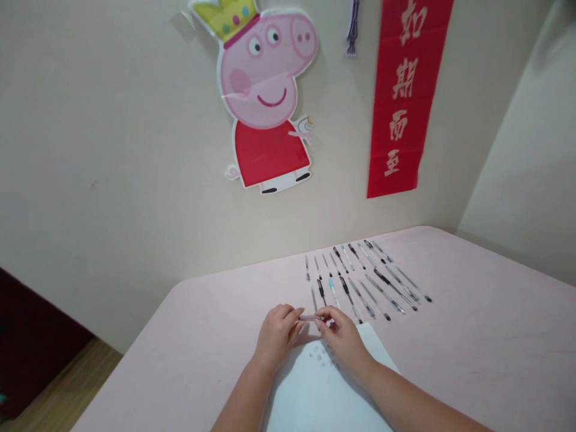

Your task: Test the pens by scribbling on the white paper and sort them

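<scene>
Between my two hands is a slim, pinkish see-through pen barrel [308,318], held level above the far edge of a white sheet [326,399]. My left hand [276,335] pinches one end of it. At the other end, the fingers of my right hand [345,343] are closed on it, with a dark tip partly hidden there. Below the hands, several small grey bits [317,355] lie scattered on the sheet; they are too small to name.
Just beyond my hands, pens and pen parts lie in two slanting rows: a far row [344,258] and a nearer row [378,293]. A pink cloth [472,336] covers the table. The wall behind bears a pig cutout [272,150] and a red banner [400,138].
</scene>
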`<state>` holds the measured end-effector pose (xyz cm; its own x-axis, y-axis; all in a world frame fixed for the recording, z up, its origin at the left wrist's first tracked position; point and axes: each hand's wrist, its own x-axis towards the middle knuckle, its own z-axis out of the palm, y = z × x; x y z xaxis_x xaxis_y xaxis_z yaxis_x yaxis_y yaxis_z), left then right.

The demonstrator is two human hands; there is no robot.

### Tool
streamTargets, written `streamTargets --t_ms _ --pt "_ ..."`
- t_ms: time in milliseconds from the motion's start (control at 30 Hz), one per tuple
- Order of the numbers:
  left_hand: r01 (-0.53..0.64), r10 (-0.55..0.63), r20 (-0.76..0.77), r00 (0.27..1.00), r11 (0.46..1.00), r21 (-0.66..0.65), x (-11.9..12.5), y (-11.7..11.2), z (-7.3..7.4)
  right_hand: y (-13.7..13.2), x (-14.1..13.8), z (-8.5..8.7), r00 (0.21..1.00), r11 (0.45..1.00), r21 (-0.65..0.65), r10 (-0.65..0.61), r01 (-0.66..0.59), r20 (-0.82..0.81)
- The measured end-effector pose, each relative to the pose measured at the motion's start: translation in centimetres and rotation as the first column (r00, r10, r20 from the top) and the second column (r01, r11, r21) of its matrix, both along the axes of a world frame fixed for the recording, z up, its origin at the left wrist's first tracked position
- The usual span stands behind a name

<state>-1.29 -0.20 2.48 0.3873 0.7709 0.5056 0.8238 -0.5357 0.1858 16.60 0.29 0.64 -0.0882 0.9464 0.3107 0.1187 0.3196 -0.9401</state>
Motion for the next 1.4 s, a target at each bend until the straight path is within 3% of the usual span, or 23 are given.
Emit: streamTargets --t_ms 233,433,700,900,1100,1300,1400 --pt "0.042 -0.046 0.06 0.997 0.997 0.064 -0.1 0.1 -0.3 0.1 0.3 0.1 0.998 1.0 -0.022 -0.005 0.007 0.068" --pt "0.048 -0.049 0.007 0.999 0.997 0.059 0.2 -0.1 -0.1 0.0 0.3 0.0 0.995 0.997 -0.069 -0.016 0.023 0.098" --pt "0.014 -0.014 0.001 1.0 0.999 0.03 -0.1 0.1 -0.2 0.0 0.1 0.1 1.0 0.999 -0.04 -0.011 0.011 -0.019" --pt "0.048 -0.049 0.044 0.998 0.999 0.022 -0.2 0.3 -0.4 -0.1 0.0 0.2 0.999 1.0 0.002 0.025 -0.025 0.04" --pt "0.101 -0.107 0.076 0.991 0.992 0.078 -0.1 0.3 -0.8 0.0 0.3 0.2 0.996 0.997 -0.073 0.003 0.003 0.086" --pt "0.059 -0.063 0.062 0.996 0.996 0.069 -0.4 0.6 -1.3 0.1 0.0 -0.3 1.0 0.998 -0.067 -0.004 0.004 -0.006" --pt "0.057 -0.061 0.052 0.997 0.995 0.08 -0.5 0.6 -1.3 0.1 -0.1 -0.3 1.0 0.999 -0.051 0.018 -0.017 0.025"
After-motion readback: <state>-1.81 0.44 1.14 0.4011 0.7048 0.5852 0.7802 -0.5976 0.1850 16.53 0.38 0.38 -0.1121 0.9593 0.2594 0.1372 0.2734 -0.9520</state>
